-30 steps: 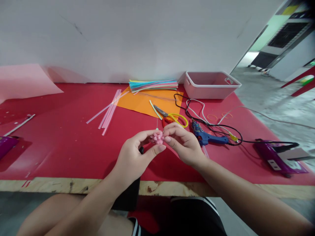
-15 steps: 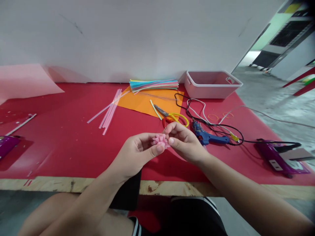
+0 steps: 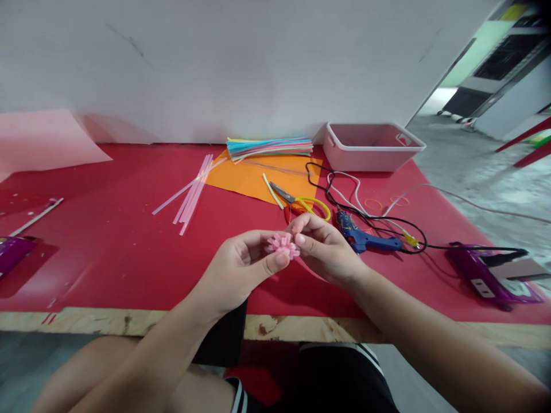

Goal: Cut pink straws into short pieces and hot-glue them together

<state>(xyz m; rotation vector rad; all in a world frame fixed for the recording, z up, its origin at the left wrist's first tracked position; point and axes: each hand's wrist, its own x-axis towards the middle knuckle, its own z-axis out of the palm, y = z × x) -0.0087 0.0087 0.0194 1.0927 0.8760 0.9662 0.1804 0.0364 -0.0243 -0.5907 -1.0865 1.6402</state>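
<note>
A small pink flower (image 3: 283,243) with many narrow looped petals is held above the red table, between both hands. My left hand (image 3: 245,261) pinches it from the left, thumb on its near side. At its right edge, my right hand (image 3: 325,246) closes thumb and fingers on the petals. The fingers behind the flower are partly hidden. Just beyond the hands lie scissors (image 3: 310,203) with yellow handles and something red under them. A blue glue gun (image 3: 365,238) rests right of my right hand.
Pink straw-like strips (image 3: 193,195) lie at the left of an orange sheet (image 3: 241,180). A bundle of coloured strips (image 3: 269,148) lies along the wall. A pink basket (image 3: 372,159) stands at back right. Cables (image 3: 413,223) loop toward a purple device (image 3: 491,275). A pink sheet (image 3: 47,140) leans far left.
My right thumb and fingers have shifted slightly on the flower's right edge, and more of its petals show. My left hand keeps its hold, almost unmoved.
</note>
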